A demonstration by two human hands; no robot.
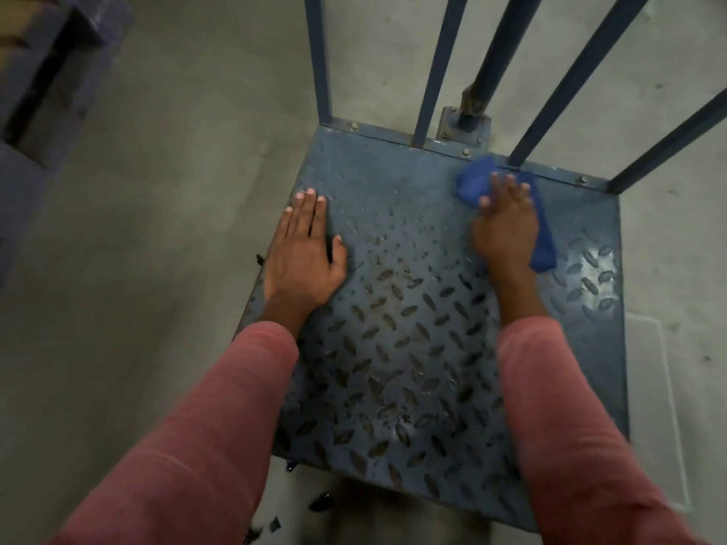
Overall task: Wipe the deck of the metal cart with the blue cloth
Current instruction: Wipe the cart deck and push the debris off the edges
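The metal cart's deck [413,328] is blue checker plate with raised oval treads, seen from above. A blue cloth [476,179] lies on the deck's far right part, close to the back rail. My right hand [507,226] presses flat on the cloth with fingers straight and spread. My left hand [305,253] rests flat on the bare deck near its left edge, fingers straight, holding nothing. Both arms wear pink sleeves.
Several blue upright bars [436,68] rise from the deck's far edge, just beyond the cloth. Grey concrete floor [157,190] surrounds the cart. Dark blue stacked pallets [43,84] stand at the far left. Small dark fragments [320,501] lie on the floor by the near edge.
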